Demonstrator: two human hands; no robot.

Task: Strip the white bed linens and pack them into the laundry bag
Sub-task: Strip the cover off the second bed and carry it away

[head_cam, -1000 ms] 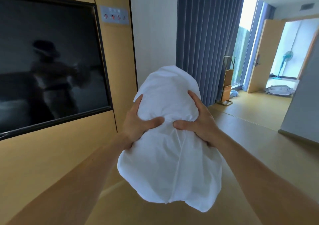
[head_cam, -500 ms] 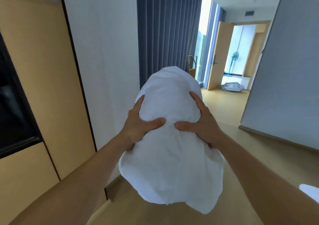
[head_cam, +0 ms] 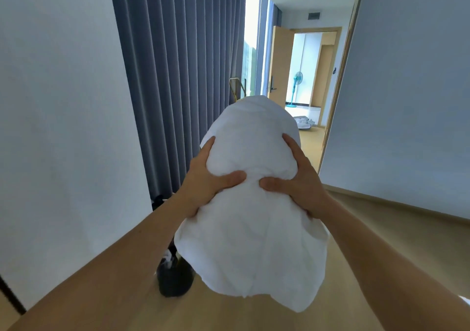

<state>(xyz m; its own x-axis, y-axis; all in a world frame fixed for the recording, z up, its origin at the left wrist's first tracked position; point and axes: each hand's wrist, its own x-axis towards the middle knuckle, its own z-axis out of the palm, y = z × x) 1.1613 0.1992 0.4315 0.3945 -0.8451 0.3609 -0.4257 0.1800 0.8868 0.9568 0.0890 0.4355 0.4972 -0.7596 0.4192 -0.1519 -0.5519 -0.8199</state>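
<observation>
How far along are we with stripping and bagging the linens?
Done: one white linen bundle is stripped and bunched up. In hand: left hand and right hand grip its middle, in the air above the floor. Left: packing it; the dark object by the curtain may be the bag, I cannot tell. The bed is out of view.

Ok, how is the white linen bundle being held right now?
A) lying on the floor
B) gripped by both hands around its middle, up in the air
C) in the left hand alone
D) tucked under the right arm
B: the left hand and right hand both squeeze the white linen bundle at its pinched middle, clear of the floor.
</observation>
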